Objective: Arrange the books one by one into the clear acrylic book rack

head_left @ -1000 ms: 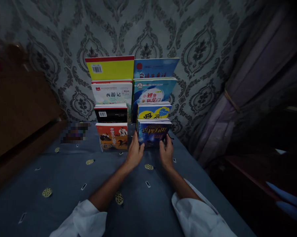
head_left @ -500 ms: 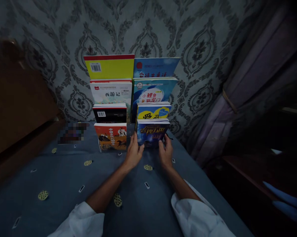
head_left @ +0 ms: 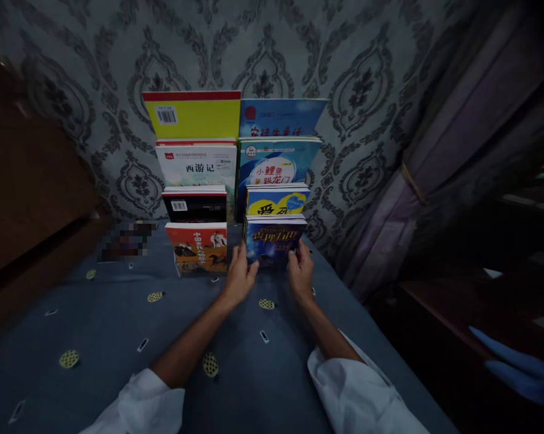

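Note:
My left hand [head_left: 241,276] and my right hand [head_left: 301,270] grip the two sides of a dark blue book [head_left: 275,241] at the front of the right column. Behind it stand a yellow and blue book [head_left: 272,204], a teal book [head_left: 278,160] and a taller blue book [head_left: 283,114]. In the left column an orange book [head_left: 202,247] is in front, with a black book [head_left: 197,208], a white book [head_left: 199,166] and a yellow book with a red top edge [head_left: 199,117] rising behind. What supports the books is mostly hidden.
The books stand on a blue patterned cloth [head_left: 176,337] against a patterned wall [head_left: 265,57]. Brown wooden furniture [head_left: 32,193] is at the left. A tied purple curtain [head_left: 411,175] hangs at the right. A blurred flat item [head_left: 126,242] lies back left.
The whole view has shifted slightly, so the books appear a little further left and larger. My right hand's fingers now sit closer against the dark blue book's side.

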A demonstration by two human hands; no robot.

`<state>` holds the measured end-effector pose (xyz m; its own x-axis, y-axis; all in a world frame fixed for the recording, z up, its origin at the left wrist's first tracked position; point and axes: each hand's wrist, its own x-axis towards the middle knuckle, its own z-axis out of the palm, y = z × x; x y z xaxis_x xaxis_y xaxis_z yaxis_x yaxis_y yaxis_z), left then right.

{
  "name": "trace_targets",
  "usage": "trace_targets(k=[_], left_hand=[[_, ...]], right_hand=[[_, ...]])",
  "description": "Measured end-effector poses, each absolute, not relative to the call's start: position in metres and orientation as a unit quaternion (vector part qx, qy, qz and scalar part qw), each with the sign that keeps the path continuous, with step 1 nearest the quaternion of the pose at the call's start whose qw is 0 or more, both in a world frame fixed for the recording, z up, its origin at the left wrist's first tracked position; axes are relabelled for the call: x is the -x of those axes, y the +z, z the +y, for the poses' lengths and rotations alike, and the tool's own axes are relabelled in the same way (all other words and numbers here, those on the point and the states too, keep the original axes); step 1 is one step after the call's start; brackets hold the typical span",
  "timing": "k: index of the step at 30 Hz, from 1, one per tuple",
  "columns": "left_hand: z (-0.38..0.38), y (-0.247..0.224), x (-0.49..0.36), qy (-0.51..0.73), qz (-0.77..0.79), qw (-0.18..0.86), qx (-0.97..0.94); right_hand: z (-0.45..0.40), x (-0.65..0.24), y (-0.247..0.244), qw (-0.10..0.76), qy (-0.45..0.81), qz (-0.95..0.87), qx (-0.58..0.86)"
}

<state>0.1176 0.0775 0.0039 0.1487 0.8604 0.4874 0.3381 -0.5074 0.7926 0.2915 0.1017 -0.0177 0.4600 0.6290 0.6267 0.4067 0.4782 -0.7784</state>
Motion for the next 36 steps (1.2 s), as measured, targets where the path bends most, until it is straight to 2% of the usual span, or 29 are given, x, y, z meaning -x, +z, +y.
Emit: trace_targets(k=[24, 36], left_hand=[[0.072, 0.007, -0.122, 0.525, 0.419, 0.263, -0.692], [0.069, 0.022, -0.121, 0.536, 0.407, 0.254, -0.695]], right_hand=[[0.101, -0.290, -0.021, 0.693, 0.088, -0.503, 0.509], [0.090, -0.294, 0.006, 0.704, 0.102, -0.492, 0.501]])
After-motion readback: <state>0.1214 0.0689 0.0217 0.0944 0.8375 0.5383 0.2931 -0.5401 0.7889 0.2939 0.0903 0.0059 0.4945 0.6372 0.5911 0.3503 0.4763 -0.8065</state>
